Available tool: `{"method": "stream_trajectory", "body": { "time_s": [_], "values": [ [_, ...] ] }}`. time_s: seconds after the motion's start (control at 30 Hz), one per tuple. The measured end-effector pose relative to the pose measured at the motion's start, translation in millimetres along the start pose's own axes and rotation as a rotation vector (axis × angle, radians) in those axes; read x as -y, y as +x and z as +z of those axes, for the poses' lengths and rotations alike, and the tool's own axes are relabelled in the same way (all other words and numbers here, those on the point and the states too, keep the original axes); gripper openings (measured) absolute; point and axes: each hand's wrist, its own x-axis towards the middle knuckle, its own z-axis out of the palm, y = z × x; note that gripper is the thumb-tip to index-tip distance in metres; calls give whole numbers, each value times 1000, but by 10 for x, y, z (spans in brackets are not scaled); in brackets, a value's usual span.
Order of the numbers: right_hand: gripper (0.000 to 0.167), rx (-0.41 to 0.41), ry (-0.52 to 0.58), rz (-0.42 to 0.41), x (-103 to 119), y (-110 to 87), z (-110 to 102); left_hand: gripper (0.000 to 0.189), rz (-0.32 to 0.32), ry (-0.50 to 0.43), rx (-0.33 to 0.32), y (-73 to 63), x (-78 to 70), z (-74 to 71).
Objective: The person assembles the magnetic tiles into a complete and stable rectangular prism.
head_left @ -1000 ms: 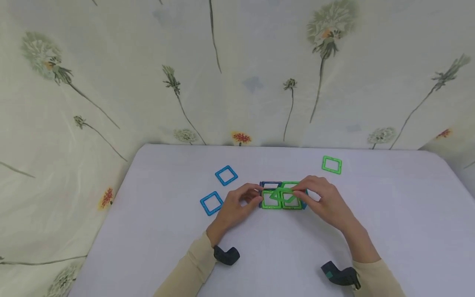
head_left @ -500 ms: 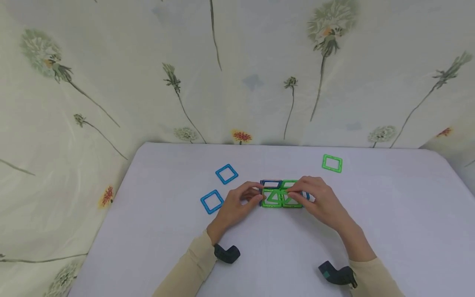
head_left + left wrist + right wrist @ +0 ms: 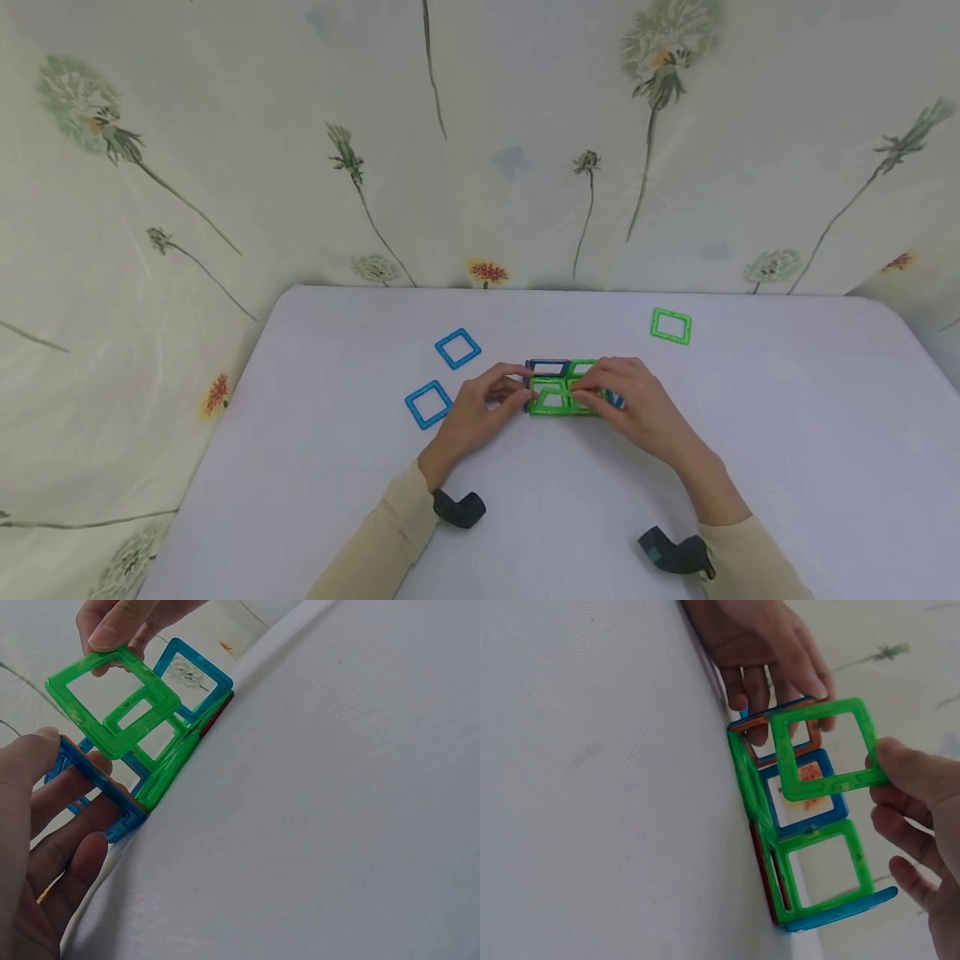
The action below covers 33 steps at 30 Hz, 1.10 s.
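Right hand pinches a green tile over the box; left hand grips the box's end.

Right hand [image 3: 930, 791]: thumb and fingers closed narrowly on one corner of the held tile [image 3: 832, 784], which sits tilted above the box [image 3: 814, 823]; contact between the two cannot be determined. Left hand [image 3: 474, 412]: half open, thumb and bent fingers about the blue end tile [image 3: 94, 774]. The box rests on the table [image 3: 540, 517], between both hands. Two blue squares [image 3: 415, 414] lie near the left hand; a green square [image 3: 670, 339] lies beyond the right.
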Motion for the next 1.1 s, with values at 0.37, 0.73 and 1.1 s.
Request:
{"method": "stream_trajectory", "body": {
  "time_s": [0.37,0.73,1.1],
  "values": [
    [22,14,-10,13,0,-15,51,30,9,5,-4,3,-2,3],
    [20,29,-29,-1,4,-14,81,30,9,12,-5,1,0,6],
    [17,56,-27,-44,-8,-6,111,31,20,-23,30,0,-33,-31]
  ]
}}
